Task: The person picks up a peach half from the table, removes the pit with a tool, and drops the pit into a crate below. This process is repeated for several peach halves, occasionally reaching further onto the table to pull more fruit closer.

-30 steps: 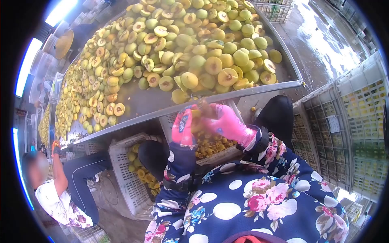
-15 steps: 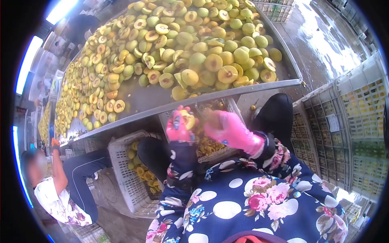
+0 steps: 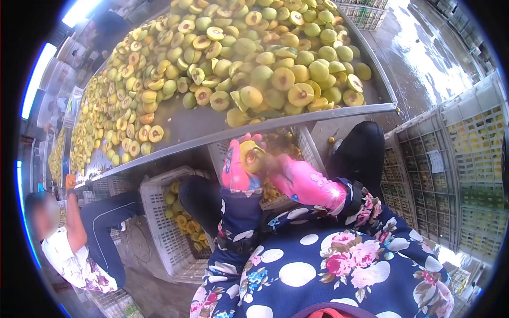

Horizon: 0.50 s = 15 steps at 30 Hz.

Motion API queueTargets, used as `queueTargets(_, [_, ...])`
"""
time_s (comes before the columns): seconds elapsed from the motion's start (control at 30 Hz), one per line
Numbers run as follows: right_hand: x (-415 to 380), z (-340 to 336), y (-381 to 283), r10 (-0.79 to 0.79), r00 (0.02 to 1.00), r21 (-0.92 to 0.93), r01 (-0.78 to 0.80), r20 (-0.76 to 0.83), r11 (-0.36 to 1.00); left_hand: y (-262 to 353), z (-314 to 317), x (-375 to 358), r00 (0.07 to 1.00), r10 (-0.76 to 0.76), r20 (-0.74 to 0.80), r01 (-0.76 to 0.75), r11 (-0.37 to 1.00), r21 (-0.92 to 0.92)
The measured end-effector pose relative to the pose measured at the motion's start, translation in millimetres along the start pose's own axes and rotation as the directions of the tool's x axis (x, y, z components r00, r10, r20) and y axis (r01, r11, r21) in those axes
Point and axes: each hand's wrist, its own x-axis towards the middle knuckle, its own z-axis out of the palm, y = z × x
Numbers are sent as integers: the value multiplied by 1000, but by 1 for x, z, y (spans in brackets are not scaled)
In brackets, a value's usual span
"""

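Observation:
My left hand (image 3: 238, 164), in a pink glove, holds a yellow-green fruit half (image 3: 251, 156) with its cut side facing up and right. Close against that fruit is my right hand (image 3: 307, 183), also gloved in pink; its fingertips are blurred, and I cannot make out what they hold. Both hands are over a white crate (image 3: 312, 146) with cut fruit inside, just below the metal table's edge (image 3: 222, 139). On the table many halved fruits (image 3: 300, 94) are heaped, several showing brown centres.
Another white crate (image 3: 159, 233) with fruit stands on the floor by my left leg. Stacked crates (image 3: 440, 169) rise on the right. A person (image 3: 74, 249) in a white top sits at the left, one orange-gloved hand at the table.
My right hand has moved left and down to the fruit in my left hand. My left hand has turned, and its fruit shows more clearly.

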Motion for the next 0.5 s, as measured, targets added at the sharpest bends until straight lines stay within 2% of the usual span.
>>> queueTargets(0.17, [1, 7, 5, -43, 998, -82, 39, -47, 996, -5, 10, -3, 993, 102, -67, -93, 988, 124])
queueTargets(0.27, [2, 17, 22, -79, 997, -155, 74, -24, 985, -14, 2, 2, 987, 155, -36, -148, 977, 154])
queueTargets(0.37, [5, 30, 41, -150, 989, -252, 141, -14, 957, -17, 3, 2, 987, 152, -59, -141, 978, 155])
queueTargets(0.43, [5, 32, 43, -151, 988, -192, 147, -9, 970, -21, 5, 3, 983, 169, -72, -155, 974, 167])
queueTargets(0.5, [7, 33, 47, -129, 992, -53, 130, 15, 990, -22, 5, 4, 979, 181, -97, -161, 969, 187])
